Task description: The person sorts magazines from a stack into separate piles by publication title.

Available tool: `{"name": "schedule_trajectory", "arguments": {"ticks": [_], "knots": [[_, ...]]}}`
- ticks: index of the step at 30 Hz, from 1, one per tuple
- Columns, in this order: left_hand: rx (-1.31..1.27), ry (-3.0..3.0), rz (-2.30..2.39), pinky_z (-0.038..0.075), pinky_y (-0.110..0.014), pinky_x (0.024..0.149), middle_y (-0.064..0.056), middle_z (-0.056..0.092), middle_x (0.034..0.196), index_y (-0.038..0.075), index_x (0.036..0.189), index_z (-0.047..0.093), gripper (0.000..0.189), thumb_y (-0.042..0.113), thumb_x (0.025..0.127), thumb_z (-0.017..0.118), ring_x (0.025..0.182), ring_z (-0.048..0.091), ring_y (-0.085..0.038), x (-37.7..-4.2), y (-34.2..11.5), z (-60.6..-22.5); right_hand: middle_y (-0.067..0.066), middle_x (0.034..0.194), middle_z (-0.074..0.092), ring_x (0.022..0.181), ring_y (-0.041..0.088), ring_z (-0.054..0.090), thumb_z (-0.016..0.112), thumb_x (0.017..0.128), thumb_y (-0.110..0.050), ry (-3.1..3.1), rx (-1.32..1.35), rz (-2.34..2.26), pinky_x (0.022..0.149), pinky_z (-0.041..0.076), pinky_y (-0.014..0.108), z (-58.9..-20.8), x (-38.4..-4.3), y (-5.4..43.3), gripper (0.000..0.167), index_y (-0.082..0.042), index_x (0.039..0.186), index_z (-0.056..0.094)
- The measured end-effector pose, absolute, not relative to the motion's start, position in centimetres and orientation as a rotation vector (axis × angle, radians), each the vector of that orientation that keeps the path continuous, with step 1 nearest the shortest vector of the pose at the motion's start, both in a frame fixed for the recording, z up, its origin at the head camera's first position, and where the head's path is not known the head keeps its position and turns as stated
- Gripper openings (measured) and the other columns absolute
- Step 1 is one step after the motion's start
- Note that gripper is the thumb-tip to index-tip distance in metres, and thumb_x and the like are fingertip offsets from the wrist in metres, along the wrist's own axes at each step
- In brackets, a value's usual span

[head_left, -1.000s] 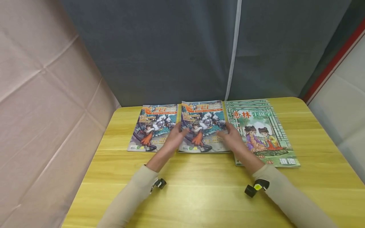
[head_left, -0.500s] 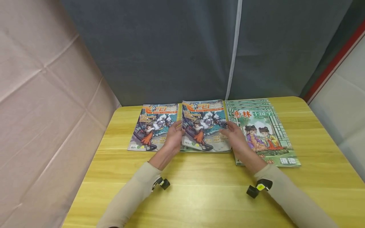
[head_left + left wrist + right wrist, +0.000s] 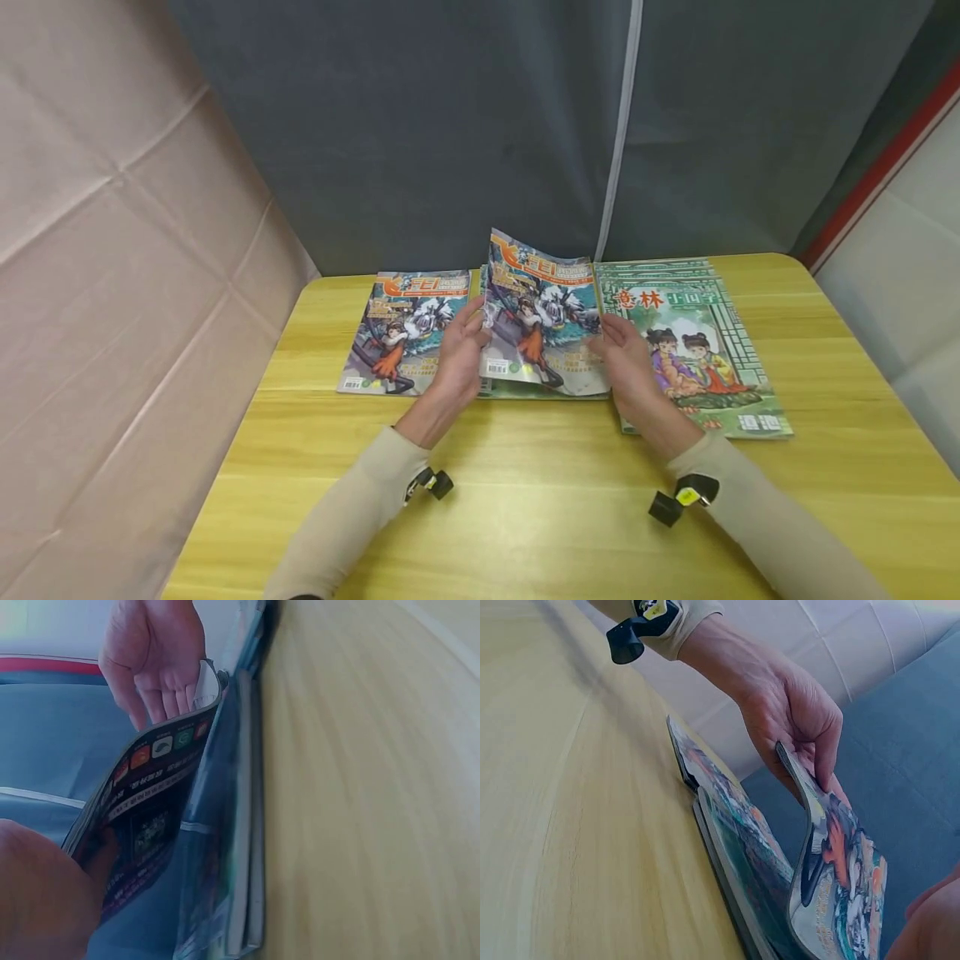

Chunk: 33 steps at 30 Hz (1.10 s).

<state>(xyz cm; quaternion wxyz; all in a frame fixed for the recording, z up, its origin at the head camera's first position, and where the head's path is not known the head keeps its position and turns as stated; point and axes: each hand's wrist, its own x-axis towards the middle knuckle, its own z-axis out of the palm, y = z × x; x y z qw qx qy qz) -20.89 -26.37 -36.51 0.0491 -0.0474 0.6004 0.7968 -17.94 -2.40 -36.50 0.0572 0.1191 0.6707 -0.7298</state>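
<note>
A FEI magazine [image 3: 401,333] lies flat; beside it the left hand [image 3: 459,354] pinches one edge of a matching raised magazine [image 3: 546,321], bowed above a pile [image 3: 517,391]. The right hand [image 3: 628,358] pinches its opposite edge, near overlapping green magazines [image 3: 701,358].

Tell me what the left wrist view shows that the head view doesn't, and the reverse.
Only the left wrist view: the back of the held magazine, with its row of coloured icons.
Only the head view: the beige sleeves and the two cartoon figures on the green magazine.
Both: the held magazine, the left hand, the right hand and the wood-grain table.
</note>
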Motion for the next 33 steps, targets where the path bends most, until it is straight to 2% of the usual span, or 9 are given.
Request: {"name": "schedule_trajectory", "arguments": {"ticks": [7, 11, 16, 19, 22, 25, 28, 30, 33], "knots": [[-0.110, 1.833, 2.495, 0.049, -0.033, 0.119, -0.011, 0.045, 0.167, 0.016, 0.160, 0.044, 0.069, -0.012, 0.097, 0.047, 0.151, 0.048, -0.027, -20.5, -28.6, -35.4, 0.015, 0.176, 0.023, 0.164, 0.026, 0.026, 0.048, 0.106, 0.000, 1.957, 0.364, -2.357, 0.135, 0.025, 0.037, -35.1, -18.0, -3.7, 0.068, -0.003, 0.167, 0.019], [-0.131, 1.876, 2.492, 0.047, -0.022, 0.117, -0.010, 0.041, 0.170, 0.017, 0.160, 0.046, 0.068, -0.011, 0.098, 0.048, 0.155, 0.042, -0.020, -20.5, -30.8, -35.2, 0.014, 0.175, 0.024, 0.163, 0.027, 0.026, 0.047, 0.105, 0.002, 1.896, 0.374, -2.364, 0.135, 0.025, 0.037, -34.5, -18.7, -5.2, 0.067, -0.002, 0.167, 0.021], [-0.149, 1.892, 2.502, 0.048, -0.018, 0.112, -0.008, 0.039, 0.171, 0.016, 0.159, 0.048, 0.065, -0.010, 0.100, 0.047, 0.158, 0.037, -0.018, -20.0, -34.0, -35.4, 0.015, 0.177, 0.020, 0.164, 0.027, 0.023, 0.049, 0.106, 0.000, 1.807, 0.380, -2.328, 0.135, 0.027, 0.037, -34.7, -19.8, -7.6, 0.066, -0.004, 0.167, 0.023], [-0.166, 1.880, 2.507, 0.047, -0.017, 0.114, -0.007, 0.037, 0.173, 0.014, 0.161, 0.045, 0.064, -0.010, 0.102, 0.045, 0.160, 0.034, -0.018, -19.6, -36.3, -35.6, 0.015, 0.175, 0.024, 0.162, 0.028, 0.028, 0.051, 0.106, -0.001, 1.799, 0.355, -2.287, 0.131, 0.034, 0.037, -35.0, -20.2, -9.2, 0.065, -0.005, 0.166, 0.027], [-0.169, 1.864, 2.491, 0.049, -0.018, 0.114, -0.009, 0.036, 0.173, 0.012, 0.163, 0.040, 0.064, -0.011, 0.104, 0.041, 0.158, 0.038, -0.019, -19.5, -38.6, -35.8, 0.014, 0.172, 0.034, 0.153, 0.031, 0.040, 0.054, 0.105, -0.005, 1.800, 0.317, -2.232, 0.117, 0.045, 0.034, -35.3, -20.3, -10.7, 0.064, -0.007, 0.165, 0.032], [-0.160, 1.874, 2.441, 0.054, -0.020, 0.108, -0.013, 0.039, 0.171, 0.011, 0.165, 0.036, 0.064, -0.011, 0.105, 0.038, 0.148, 0.051, -0.018, -19.4, -41.0, -35.9, 0.014, 0.171, 0.036, 0.149, 0.033, 0.043, 0.057, 0.105, -0.010, 1.752, 0.237, -2.186, 0.115, 0.047, 0.036, -35.6, -20.2, -12.2, 0.066, -0.007, 0.165, 0.032], [-0.145, 1.941, 2.359, 0.058, -0.020, 0.102, -0.017, 0.041, 0.168, 0.009, 0.165, 0.036, 0.063, -0.010, 0.105, 0.038, 0.132, 0.063, -0.010, -19.2, -43.5, -36.0, 0.018, 0.171, 0.034, 0.151, 0.039, 0.044, 0.058, 0.106, -0.014, 1.696, 0.134, -2.136, 0.126, 0.042, 0.044, -36.1, -19.9, -13.7, 0.068, -0.003, 0.166, 0.028], [-0.125, 1.983, 2.309, 0.059, -0.020, 0.098, -0.019, 0.040, 0.168, 0.008, 0.165, 0.035, 0.062, -0.009, 0.106, 0.038, 0.123, 0.067, -0.005, -18.9, -45.2, -36.1, 0.021, 0.172, 0.030, 0.155, 0.040, 0.040, 0.058, 0.106, -0.016, 1.660, 0.061, -2.107, 0.131, 0.034, 0.048, -36.3, -19.6, -14.7, 0.070, 0.001, 0.166, 0.025], [-0.107, 2.031, 2.250, 0.062, -0.020, 0.091, -0.021, 0.041, 0.166, 0.006, 0.165, 0.035, 0.060, -0.008, 0.107, 0.038, 0.114, 0.071, -0.004, -18.7, -47.1, -36.5, 0.023, 0.172, 0.028, 0.156, 0.042, 0.038, 0.058, 0.106, -0.018, 1.617, -0.011, -2.064, 0.131, 0.033, 0.049, -36.9, -19.3, -15.9, 0.074, 0.003, 0.166, 0.019]]}}
